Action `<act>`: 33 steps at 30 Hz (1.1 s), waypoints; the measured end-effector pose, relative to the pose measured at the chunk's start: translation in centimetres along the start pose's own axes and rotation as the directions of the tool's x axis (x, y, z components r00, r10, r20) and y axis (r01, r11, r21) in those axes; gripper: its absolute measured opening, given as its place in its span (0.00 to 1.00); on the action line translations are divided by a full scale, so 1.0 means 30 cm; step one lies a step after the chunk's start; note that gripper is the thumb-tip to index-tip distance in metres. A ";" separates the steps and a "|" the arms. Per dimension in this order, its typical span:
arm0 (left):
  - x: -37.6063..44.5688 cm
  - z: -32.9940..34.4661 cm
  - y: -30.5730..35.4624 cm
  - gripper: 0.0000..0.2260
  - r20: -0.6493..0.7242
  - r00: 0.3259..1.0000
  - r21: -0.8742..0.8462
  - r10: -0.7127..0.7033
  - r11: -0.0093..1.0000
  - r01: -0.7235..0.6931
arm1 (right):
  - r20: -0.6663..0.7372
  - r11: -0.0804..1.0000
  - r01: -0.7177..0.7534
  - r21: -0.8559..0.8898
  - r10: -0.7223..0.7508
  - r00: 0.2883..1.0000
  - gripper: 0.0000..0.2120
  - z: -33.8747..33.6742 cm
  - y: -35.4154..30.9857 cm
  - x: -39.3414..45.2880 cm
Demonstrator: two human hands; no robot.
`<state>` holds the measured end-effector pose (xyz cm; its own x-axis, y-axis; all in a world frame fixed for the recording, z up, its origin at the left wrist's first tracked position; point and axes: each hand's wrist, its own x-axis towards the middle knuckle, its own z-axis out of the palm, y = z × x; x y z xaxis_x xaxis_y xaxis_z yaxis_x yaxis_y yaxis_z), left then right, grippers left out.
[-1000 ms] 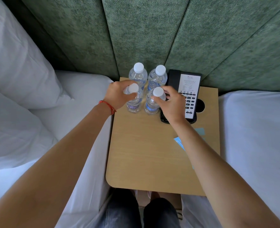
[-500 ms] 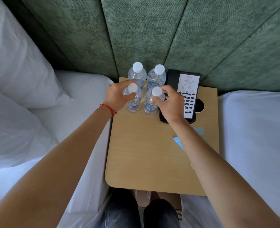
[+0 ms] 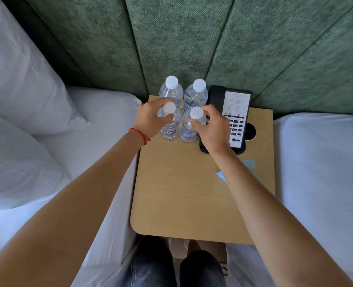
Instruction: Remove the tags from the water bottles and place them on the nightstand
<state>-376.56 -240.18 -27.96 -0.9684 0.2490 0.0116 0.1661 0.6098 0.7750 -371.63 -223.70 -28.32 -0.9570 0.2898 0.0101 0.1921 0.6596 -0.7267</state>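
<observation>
Several clear water bottles with white caps stand upright in a tight square at the back of the wooden nightstand (image 3: 181,199). My left hand (image 3: 150,119) grips the shoulder of the front left bottle (image 3: 170,129). The fingers of my right hand (image 3: 213,129) wrap the neck of the front right bottle (image 3: 189,129). Behind them stand the back left bottle (image 3: 171,90) and back right bottle (image 3: 196,93), untouched. Light blue tags (image 3: 248,163) lie flat on the nightstand at the right, partly hidden by my right forearm.
A black desk phone (image 3: 236,112) with a white keypad card sits right of the bottles, a round black socket (image 3: 250,131) beside it. White beds flank the nightstand, with pillows (image 3: 16,90) on the left. A green padded headboard (image 3: 192,38) rises behind.
Both hands keep their hold on the front bottles; the pair has shifted very slightly, closer together. Nothing else has moved.
</observation>
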 end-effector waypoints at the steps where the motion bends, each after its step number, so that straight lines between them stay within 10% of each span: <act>1: 0.001 0.000 0.000 0.15 -0.001 1.000 -0.001 0.001 1.000 -0.001 | 0.002 1.000 0.004 -0.005 -0.004 1.000 0.18 0.001 0.000 -0.001; 33: -0.188 -0.066 0.059 0.20 0.020 0.999 0.177 -0.027 0.984 0.023 | 0.121 0.973 0.153 -0.175 -0.133 0.984 0.27 -0.111 -0.074 -0.135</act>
